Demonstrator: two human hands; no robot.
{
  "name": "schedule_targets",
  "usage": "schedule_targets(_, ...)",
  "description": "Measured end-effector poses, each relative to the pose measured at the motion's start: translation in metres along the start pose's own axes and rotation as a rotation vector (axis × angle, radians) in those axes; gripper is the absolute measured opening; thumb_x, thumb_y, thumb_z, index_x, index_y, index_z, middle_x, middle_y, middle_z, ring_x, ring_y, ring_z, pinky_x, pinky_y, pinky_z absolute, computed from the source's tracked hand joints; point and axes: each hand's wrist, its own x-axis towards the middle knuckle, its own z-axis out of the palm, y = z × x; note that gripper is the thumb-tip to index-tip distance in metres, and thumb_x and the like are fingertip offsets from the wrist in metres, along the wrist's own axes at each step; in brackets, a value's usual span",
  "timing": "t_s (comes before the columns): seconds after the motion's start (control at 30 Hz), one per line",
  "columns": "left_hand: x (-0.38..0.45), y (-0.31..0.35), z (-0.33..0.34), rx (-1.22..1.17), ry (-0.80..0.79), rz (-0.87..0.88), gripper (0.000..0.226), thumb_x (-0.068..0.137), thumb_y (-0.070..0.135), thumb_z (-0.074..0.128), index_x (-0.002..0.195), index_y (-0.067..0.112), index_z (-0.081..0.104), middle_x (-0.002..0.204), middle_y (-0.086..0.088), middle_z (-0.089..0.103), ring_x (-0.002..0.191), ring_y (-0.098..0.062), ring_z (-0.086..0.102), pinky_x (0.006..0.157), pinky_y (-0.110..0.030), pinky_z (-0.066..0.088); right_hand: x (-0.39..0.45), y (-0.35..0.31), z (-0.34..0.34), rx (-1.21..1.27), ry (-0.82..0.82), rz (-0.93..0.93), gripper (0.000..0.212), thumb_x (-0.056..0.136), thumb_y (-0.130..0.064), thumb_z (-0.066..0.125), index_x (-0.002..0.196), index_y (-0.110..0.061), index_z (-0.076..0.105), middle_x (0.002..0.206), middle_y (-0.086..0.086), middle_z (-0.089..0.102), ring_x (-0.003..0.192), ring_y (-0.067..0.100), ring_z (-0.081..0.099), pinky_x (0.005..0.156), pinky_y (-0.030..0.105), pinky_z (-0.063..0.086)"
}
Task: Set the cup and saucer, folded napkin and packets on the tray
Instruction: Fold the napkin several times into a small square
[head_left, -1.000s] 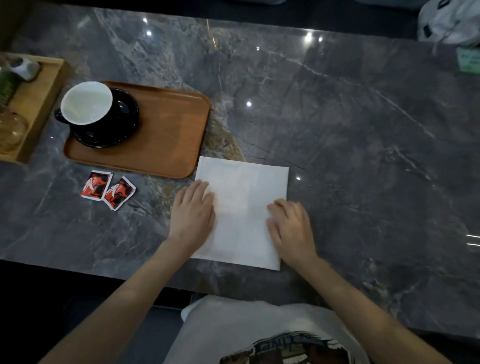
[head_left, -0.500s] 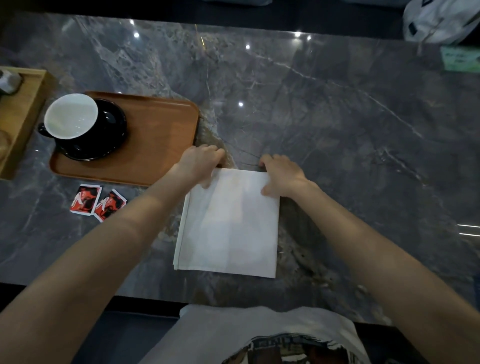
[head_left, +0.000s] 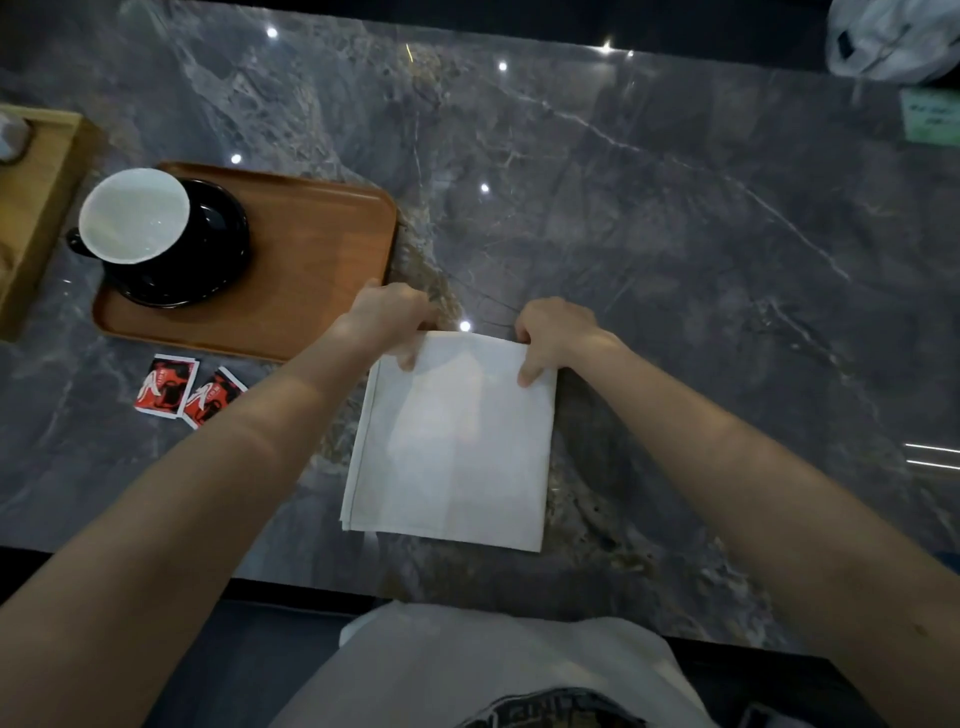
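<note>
A white napkin (head_left: 457, 441) lies flat on the grey marble table near its front edge. My left hand (head_left: 392, 317) pinches the napkin's far left corner and my right hand (head_left: 553, 332) pinches its far right corner. To the left sits a brown wooden tray (head_left: 317, 270). On its left part stands a cup (head_left: 135, 215), white inside, on a black saucer (head_left: 213, 260). Two red packets (head_left: 187, 389) lie on the table just in front of the tray, partly hidden by my left forearm.
A light wooden box (head_left: 36, 208) stands at the far left beside the tray. A white bag (head_left: 888, 41) and a green card (head_left: 930, 117) sit at the table's far right corner. The table's front edge runs just below the napkin.
Both hands moved from the napkin's near part to its far edge and gripped the far corners. The napkin's far edge now looks slightly lifted.
</note>
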Motion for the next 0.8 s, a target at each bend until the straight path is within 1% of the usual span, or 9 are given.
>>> schedule_targets(0.1,-0.005,-0.002,0.003,-0.053,0.063,-0.009,0.041,0.069,0.022,0.074,0.105,0.012,0.06,0.11,-0.008,0.062,0.106,-0.027,0.055,0.088,-0.038,0.038,-0.004,0.003,0.002,0.044,0.022,-0.027,0.029,0.067,-0.026,0.078,0.089,-0.014,0.063,0.094,0.003,0.06,0.091,0.023,0.057,0.061,0.027,0.034)
schedule_targets(0.2,-0.01,-0.001,0.008,-0.063,0.234,0.001,0.021,0.08,0.012,0.06,0.101,0.011,0.06,0.107,-0.011,0.064,0.102,-0.031,0.059,0.08,-0.037,0.043,-0.008,0.008,0.002,0.097,0.107,-0.043,0.022,0.073,-0.022,0.073,0.086,-0.018,0.056,0.099,0.007,0.06,0.092,0.026,0.055,0.065,0.029,0.033)
schedule_targets(0.3,-0.016,-0.001,0.012,-0.022,0.378,0.051,0.018,0.086,0.009,0.051,0.102,0.012,0.058,0.107,-0.011,0.062,0.101,-0.031,0.059,0.079,-0.036,0.04,-0.015,0.007,0.001,0.095,0.177,-0.044,0.015,0.079,-0.017,0.065,0.088,-0.016,0.053,0.106,0.011,0.062,0.083,0.023,0.05,0.067,0.031,0.034)
schedule_targets(0.4,-0.022,-0.007,0.014,0.008,0.423,0.107,0.027,0.085,0.007,0.049,0.106,0.016,0.062,0.106,-0.008,0.062,0.1,-0.028,0.059,0.077,-0.034,0.04,-0.023,0.003,0.006,0.006,0.239,-0.044,0.02,0.085,-0.016,0.057,0.105,-0.012,0.058,0.113,0.01,0.062,0.098,0.028,0.056,0.074,0.034,0.043)
schedule_targets(0.47,-0.029,-0.011,0.017,0.01,0.45,0.166,0.029,0.083,0.005,0.048,0.104,0.016,0.066,0.103,-0.007,0.062,0.096,-0.027,0.058,0.073,-0.034,0.04,-0.032,-0.002,0.011,-0.056,0.285,-0.04,0.026,0.088,-0.016,0.051,0.112,-0.012,0.061,0.116,0.01,0.059,0.107,0.03,0.055,0.081,0.036,0.045)
schedule_targets(0.6,-0.046,-0.016,0.022,-0.058,0.505,0.244,0.026,0.079,0.001,0.05,0.094,0.01,0.068,0.089,-0.011,0.059,0.082,-0.029,0.055,0.062,-0.033,0.038,-0.054,-0.009,0.025,-0.148,0.411,-0.081,0.022,0.087,-0.011,0.047,0.099,-0.006,0.065,0.103,0.015,0.058,0.104,0.033,0.053,0.076,0.035,0.041)
schedule_targets(0.7,-0.066,-0.015,0.026,-0.035,0.596,0.312,0.016,0.068,-0.005,0.061,0.076,0.006,0.07,0.07,-0.012,0.055,0.062,-0.028,0.053,0.042,-0.022,0.019,-0.068,-0.011,0.036,-0.211,0.495,-0.107,0.021,0.084,-0.011,0.051,0.095,-0.006,0.069,0.095,0.015,0.059,0.097,0.032,0.054,0.071,0.035,0.038)
schedule_targets(0.77,-0.078,-0.016,0.029,-0.031,0.686,0.383,0.015,0.058,-0.007,0.07,0.065,0.007,0.069,0.061,-0.011,0.053,0.052,-0.027,0.051,0.041,-0.015,0.01,-0.074,-0.011,0.043,-0.29,0.603,-0.152,0.013,0.074,-0.008,0.061,0.08,-0.007,0.072,0.079,0.015,0.059,0.081,0.033,0.057,0.058,0.031,0.036)
schedule_targets(0.8,-0.082,-0.016,0.033,-0.024,0.727,0.414,0.015,0.059,-0.006,0.072,0.067,0.007,0.07,0.063,-0.012,0.055,0.054,-0.027,0.053,0.04,-0.015,0.013,-0.079,-0.013,0.046,-0.314,0.626,-0.167,0.008,0.066,-0.008,0.065,0.071,-0.008,0.072,0.071,0.013,0.058,0.072,0.032,0.058,0.054,0.029,0.032)
